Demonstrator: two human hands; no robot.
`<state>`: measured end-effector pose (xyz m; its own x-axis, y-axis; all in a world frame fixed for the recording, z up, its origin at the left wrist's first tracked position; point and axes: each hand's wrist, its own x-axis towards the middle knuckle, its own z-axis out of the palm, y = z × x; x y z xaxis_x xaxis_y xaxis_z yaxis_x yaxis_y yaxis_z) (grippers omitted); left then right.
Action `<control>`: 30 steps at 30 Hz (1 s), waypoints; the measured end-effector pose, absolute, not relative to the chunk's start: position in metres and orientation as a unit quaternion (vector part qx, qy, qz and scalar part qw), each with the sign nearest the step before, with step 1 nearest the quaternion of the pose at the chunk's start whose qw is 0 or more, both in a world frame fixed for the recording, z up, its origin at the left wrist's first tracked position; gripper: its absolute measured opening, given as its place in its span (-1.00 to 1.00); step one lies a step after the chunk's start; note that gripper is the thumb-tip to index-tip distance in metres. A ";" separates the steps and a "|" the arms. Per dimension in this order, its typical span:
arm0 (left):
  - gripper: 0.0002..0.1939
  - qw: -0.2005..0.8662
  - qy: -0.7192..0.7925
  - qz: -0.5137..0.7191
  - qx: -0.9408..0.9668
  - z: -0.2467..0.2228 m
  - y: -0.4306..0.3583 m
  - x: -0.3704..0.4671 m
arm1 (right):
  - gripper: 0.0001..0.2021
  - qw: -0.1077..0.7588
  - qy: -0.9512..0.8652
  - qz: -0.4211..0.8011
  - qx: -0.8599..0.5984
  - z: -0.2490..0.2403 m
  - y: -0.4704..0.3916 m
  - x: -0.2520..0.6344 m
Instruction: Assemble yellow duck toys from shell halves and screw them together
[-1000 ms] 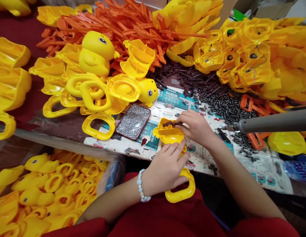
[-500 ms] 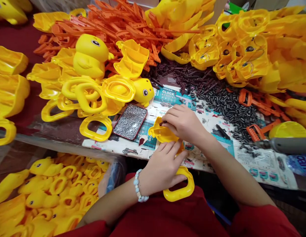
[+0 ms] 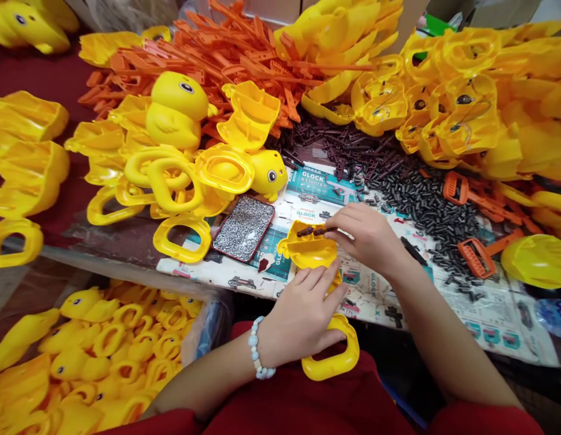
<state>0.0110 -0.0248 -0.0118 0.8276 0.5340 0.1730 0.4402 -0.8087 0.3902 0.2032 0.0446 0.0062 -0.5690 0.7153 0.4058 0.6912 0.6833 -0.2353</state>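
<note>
Left hand [image 3: 302, 311]: head view, and you have it spread across the yellow shell [image 3: 305, 251], fingers clamped on it, beaded bracelet [image 3: 254, 347] at your wrist.
Right hand [image 3: 366, 235]: thumb and fingers pinched together on a brown part [image 3: 324, 231], its far end over the shell's hollow; whether it is seated, I cannot tell.
Shell: right before you, hollow side up, over the printed sheet [image 3: 461, 309]; a yellow ring [image 3: 332, 365] shows below your left hand, past the table edge.
Tray [image 3: 262, 235]: left of the shell, full of small metal pieces.
Piles: black pins [image 3: 425, 199] beyond your right hand, orange parts [image 3: 208, 60] at the back.
Box [image 3: 196, 338]: lower left, heaped with yellow ducks [image 3: 87, 305].
</note>
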 end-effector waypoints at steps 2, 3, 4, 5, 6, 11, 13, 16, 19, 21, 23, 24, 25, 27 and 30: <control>-0.31 0.170 0.261 0.133 0.941 -0.012 -0.028 0.012 | -0.73 0.248 -0.885 0.024 -0.393 0.008 0.044 0.202; -0.30 0.169 0.262 0.131 0.941 -0.010 -0.030 0.012 | -0.70 0.252 -0.885 0.020 -0.392 0.009 0.043 0.202; -0.27 0.165 0.261 0.135 0.942 -0.008 -0.031 0.011 | -0.68 0.256 -0.884 0.016 -0.392 0.010 0.042 0.201; -0.25 0.160 0.252 0.148 0.943 -0.003 -0.030 0.008 | -0.67 0.261 -0.882 0.011 -0.393 0.011 0.041 0.202; -0.25 0.152 0.241 0.169 0.944 0.004 -0.028 0.003 | -0.67 0.270 -0.878 0.004 -0.396 0.013 0.040 0.202; -0.71 0.012 0.310 0.292 0.905 0.073 0.053 -0.034 | -0.72 0.352 -0.822 -0.033 -0.446 0.019 0.032 0.213; -0.75 -0.043 0.423 0.217 0.879 0.102 0.117 -0.040 | -0.78 0.383 -0.791 -0.045 -0.475 0.017 0.031 0.218; -0.70 -0.039 0.553 0.108 0.826 0.124 0.217 -0.023 | -0.81 0.406 -0.766 -0.055 -0.495 0.011 0.033 0.222; -0.69 -0.026 0.569 0.081 0.818 0.121 0.282 0.008 | -0.80 0.401 -0.766 -0.057 -0.500 0.001 0.037 0.224; -0.68 -0.025 0.584 0.077 0.808 0.117 0.300 0.022 | -0.79 0.394 -0.766 -0.050 -0.506 -0.003 0.038 0.225; -0.69 -0.032 0.594 0.097 0.798 0.122 0.301 0.023 | -0.78 0.392 -0.763 -0.038 -0.512 -0.004 0.038 0.228; -0.71 -0.039 0.595 0.117 0.794 0.129 0.297 0.018 | -0.78 0.395 -0.761 -0.031 -0.514 -0.004 0.037 0.230; -0.73 -0.048 0.594 0.143 0.790 0.137 0.290 0.010 | -0.78 0.400 -0.757 -0.024 -0.515 -0.002 0.036 0.231; -0.74 -0.072 0.586 0.215 0.778 0.155 0.265 -0.013 | -0.78 0.414 -0.753 -0.004 -0.512 0.003 0.034 0.231; -0.69 -0.091 0.558 0.329 0.757 0.161 0.196 -0.048 | -0.79 0.444 -0.748 0.040 -0.491 0.018 0.024 0.219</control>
<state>-0.0475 0.1960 0.1611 0.1611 0.7841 0.5993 0.9035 -0.3616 0.2302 0.2189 0.0245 0.0176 -0.1229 0.7710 0.6249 0.6999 0.5137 -0.4962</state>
